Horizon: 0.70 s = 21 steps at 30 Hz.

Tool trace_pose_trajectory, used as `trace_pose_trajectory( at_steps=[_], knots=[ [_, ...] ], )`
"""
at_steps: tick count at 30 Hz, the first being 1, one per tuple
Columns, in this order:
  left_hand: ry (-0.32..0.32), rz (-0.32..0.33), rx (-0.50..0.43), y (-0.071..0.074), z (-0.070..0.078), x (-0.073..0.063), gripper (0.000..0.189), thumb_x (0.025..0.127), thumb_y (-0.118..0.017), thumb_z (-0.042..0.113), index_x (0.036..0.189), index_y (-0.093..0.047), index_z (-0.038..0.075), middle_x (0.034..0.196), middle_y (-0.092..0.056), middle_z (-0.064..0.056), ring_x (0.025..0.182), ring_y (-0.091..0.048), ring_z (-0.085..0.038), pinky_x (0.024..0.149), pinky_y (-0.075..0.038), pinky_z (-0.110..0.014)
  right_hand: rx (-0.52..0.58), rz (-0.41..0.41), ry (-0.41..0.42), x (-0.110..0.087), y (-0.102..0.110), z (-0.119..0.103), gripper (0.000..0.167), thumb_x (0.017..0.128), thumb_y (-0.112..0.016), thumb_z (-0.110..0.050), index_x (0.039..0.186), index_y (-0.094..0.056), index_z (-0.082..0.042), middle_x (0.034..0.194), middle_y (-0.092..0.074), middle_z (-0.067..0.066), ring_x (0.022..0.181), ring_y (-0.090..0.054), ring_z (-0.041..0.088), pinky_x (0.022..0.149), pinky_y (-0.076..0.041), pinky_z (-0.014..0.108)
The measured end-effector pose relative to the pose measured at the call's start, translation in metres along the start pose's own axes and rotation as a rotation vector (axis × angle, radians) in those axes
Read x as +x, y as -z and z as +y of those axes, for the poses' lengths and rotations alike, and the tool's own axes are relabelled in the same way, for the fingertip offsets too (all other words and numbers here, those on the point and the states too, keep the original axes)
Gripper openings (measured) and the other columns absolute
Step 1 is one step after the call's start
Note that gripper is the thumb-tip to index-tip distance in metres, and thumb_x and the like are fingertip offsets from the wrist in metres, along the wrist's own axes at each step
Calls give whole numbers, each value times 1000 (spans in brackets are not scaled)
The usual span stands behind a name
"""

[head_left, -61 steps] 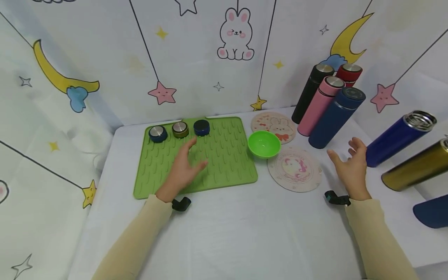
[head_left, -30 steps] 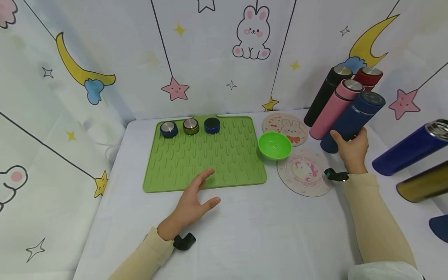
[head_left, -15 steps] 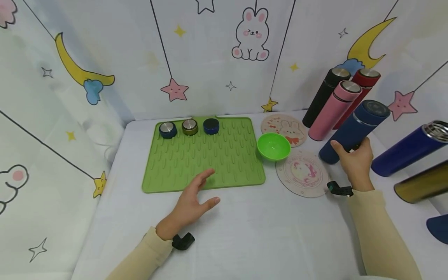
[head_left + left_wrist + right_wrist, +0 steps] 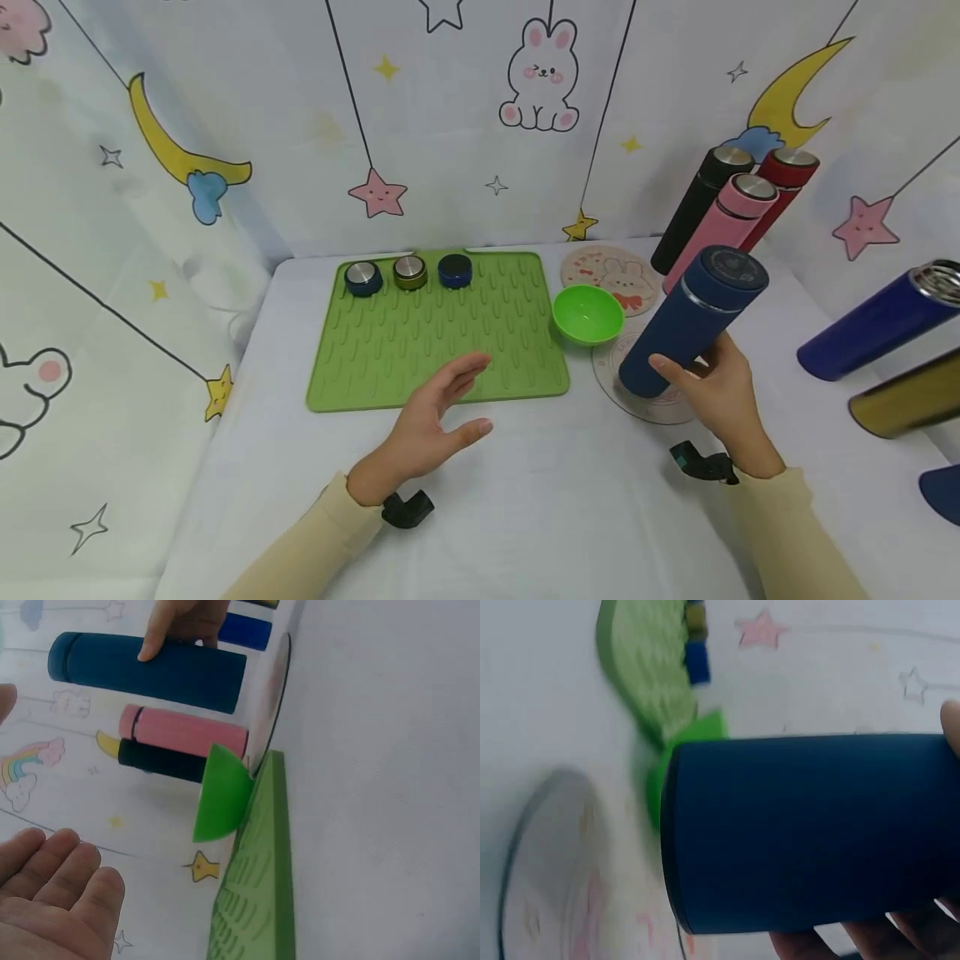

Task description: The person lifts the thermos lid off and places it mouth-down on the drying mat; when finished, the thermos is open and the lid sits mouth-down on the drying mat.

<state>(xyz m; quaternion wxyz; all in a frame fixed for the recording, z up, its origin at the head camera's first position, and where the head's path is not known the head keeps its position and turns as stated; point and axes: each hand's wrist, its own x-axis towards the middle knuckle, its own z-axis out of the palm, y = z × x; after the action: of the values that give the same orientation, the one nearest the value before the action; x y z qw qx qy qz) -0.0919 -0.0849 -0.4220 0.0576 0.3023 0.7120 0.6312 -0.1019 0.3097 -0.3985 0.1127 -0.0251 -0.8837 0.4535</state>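
Note:
A dark blue thermos bottle point(image 4: 678, 329), lid on, is gripped by my right hand point(image 4: 720, 396) around its body. It is held above the near round coaster point(image 4: 611, 375); the right wrist view shows a gap between the bottle's base point(image 4: 671, 840) and the coaster point(image 4: 555, 877). My left hand point(image 4: 423, 425) hovers over the table just in front of the green mat point(image 4: 442, 350), fingers extended and thumb apart, holding nothing. In the left wrist view its fingers point(image 4: 60, 877) show at lower left, away from the bottle point(image 4: 150, 671).
Several lids, including a blue one point(image 4: 454, 271), sit along the mat's back edge. A green bowl point(image 4: 588, 315) stands between mat and coasters. Black point(image 4: 697, 208), pink point(image 4: 723, 225) and red point(image 4: 783, 183) bottles stand behind. Lidless bottles, one blue point(image 4: 881, 321), one gold point(image 4: 911, 392), line the right.
My right hand reached the dark blue bottle beside the pink one, took hold of it and carried it left and nearer, over the coaster. My left hand drew back from the mat.

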Motion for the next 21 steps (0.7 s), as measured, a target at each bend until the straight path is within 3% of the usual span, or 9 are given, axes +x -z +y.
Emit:
trace_pose_trajectory(
  at_steps=[3,10,14,17,21],
  knots=[
    [-42,-38,-39,-4,11,8,77,95,-74,5,161,-35,12,165,-42,-8,155,-39,-25,127,-35,-32,48,-96,53,-12,-10,-15,78,93,-79,-16,159,-37,-12,146,-58,13,114,-54,-15,90,-48,2],
    [-168,-128,-127,-5,43,29,81,97,-75,16,163,-28,12,169,-35,-8,158,-34,-29,128,-34,-39,158,-333,274,-32,-39,-39,80,81,-86,1,150,-47,-9,136,-59,-27,119,-62,-9,98,-52,13],
    [-216,-230,-154,-1,62,38,94,95,-77,27,167,-17,15,173,-26,-6,161,-26,-26,130,-29,-41,164,-521,380,-37,-51,-46,82,79,-90,-6,149,-49,-15,142,-60,-16,129,-56,-6,107,-48,17],
    [-260,-326,-175,4,74,42,103,90,-82,13,167,-13,12,173,-24,-10,161,-25,-28,131,-27,-44,180,-654,457,-40,-58,-52,85,79,-92,-13,151,-47,-18,145,-60,-4,136,-53,1,113,-47,22],
    [-325,-466,-201,7,86,42,107,77,-80,-8,163,-17,-2,170,-28,-21,158,-32,-31,130,-31,-49,203,-788,561,-43,-67,-62,81,80,-92,-21,149,-50,-18,143,-63,-2,136,-56,7,117,-45,25]
  ],
)
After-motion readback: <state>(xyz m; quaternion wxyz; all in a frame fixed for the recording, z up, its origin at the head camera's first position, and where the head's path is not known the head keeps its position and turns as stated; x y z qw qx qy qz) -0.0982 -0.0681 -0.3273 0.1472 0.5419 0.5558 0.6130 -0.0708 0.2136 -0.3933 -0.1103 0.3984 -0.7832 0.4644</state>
